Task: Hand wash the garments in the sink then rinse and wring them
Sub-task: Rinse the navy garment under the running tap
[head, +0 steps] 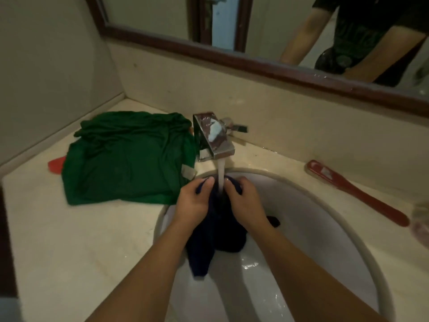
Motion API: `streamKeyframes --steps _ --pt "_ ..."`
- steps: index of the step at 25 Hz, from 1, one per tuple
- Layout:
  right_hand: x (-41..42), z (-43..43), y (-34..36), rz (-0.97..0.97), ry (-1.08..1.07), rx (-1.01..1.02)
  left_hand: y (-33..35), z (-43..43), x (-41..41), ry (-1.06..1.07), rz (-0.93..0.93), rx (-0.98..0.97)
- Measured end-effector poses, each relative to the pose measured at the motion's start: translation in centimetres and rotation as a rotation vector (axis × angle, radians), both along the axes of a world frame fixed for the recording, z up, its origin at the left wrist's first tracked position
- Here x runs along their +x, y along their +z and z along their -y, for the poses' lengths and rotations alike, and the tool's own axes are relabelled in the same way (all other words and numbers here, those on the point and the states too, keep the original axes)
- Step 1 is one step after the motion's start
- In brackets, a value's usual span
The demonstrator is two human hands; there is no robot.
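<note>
Gripping dark navy garment in both hands over white sink. Left hand and right hand fingers curled round bunched cloth, held under water stream from chrome faucet at basin's back edge; rest of cloth trailing into bowl. Cream stone counter. Green garment heaped toward back-left corner, over something red. Red brush toward right edge. Wood-framed mirror above backsplash.
</note>
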State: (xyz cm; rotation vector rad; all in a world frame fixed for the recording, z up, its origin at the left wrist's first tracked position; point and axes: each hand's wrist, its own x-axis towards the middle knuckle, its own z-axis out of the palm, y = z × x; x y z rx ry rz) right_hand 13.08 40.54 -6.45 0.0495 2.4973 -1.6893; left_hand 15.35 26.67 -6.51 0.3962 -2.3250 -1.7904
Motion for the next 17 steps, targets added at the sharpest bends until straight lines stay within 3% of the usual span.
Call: streamKeyframes --steps 6,9,17 --pt "0.2 0.2 -3.7 -0.05 -0.06 -0.239 -1.9 -1.2 -1.0 -0.015 -0.011 -0.126" --pt "0.7 -1.1 -3.6 -0.129 -0.011 -0.184 -1.5 -1.1 -1.0 -0.032 -0.069 -0.196" --pt "0.8 -2.5 -3.1 -0.206 0.054 -0.123 -0.3 -0.7 -0.1 0.027 -0.034 0.045"
